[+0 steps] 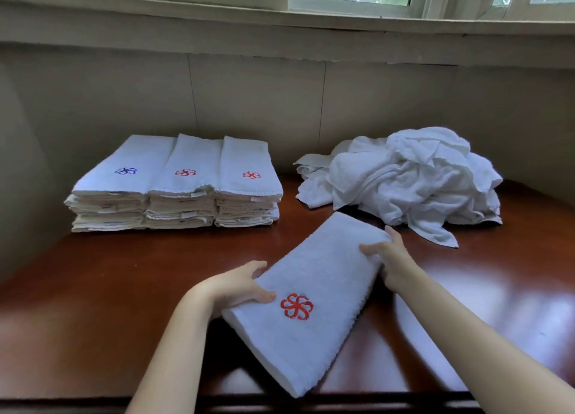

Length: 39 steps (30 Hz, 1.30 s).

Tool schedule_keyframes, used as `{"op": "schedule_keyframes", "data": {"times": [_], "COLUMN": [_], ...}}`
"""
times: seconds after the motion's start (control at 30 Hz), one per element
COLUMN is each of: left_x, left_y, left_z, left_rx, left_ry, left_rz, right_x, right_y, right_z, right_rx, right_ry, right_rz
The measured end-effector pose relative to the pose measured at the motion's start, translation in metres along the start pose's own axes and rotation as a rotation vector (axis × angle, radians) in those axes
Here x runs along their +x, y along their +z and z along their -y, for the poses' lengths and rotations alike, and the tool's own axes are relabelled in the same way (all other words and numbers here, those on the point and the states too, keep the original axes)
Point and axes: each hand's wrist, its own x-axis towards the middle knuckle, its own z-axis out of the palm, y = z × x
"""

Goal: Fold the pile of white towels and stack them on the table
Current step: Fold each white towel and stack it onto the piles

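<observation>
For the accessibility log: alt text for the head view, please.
The left hand and right hand grip a folded white towel with a red emblem at a dark wooden table. Three folded stacks sit back left, an unfolded towel pile back right.

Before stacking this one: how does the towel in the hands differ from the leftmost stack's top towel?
The held towel has a red emblem; the top towel has a blue one. The held towel lies diagonally, gripped by left hand and right hand; the top towel sits squared on its stack. Both are white, folded, emblem up.
</observation>
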Motion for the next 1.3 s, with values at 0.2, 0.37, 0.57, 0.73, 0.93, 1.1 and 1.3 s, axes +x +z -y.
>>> {"op": "schedule_keyframes", "data": {"times": [0.2,0.37,0.57,0.73,0.93,1.1,1.3], "left_x": [-0.046,-0.093,-0.089,-0.016,0.053,0.052,0.057], "left_y": [-0.040,-0.100,-0.222,-0.320,-0.341,-0.347,-0.343], "left_z": [0.012,0.031,0.037,0.042,0.106,0.120,0.127], "left_rx": [-0.357,-0.538,-0.620,-0.859,-0.833,-0.827,-0.837], "left_ry": [0.080,0.161,0.252,0.165,-0.070,-0.019,0.017], "left_rz": [-0.169,-0.409,-0.667,-0.811,-0.831,-0.758,-0.913], "right_x": [-0.027,-0.038,0.020,0.104,0.144,0.152,0.155], "right_y": [0.044,0.148,0.349,0.495,0.537,0.541,0.547], "right_z": [0.027,0.090,0.159,0.148,0.024,0.031,0.018], "right_rx": [-0.019,0.100,0.054,0.009,-0.461,-0.238,-0.310], "right_ry": [-0.204,-0.378,-0.489,-0.396,0.010,-0.076,-0.249], "right_rz": [0.152,0.426,0.550,0.466,0.472,0.490,0.454]}}
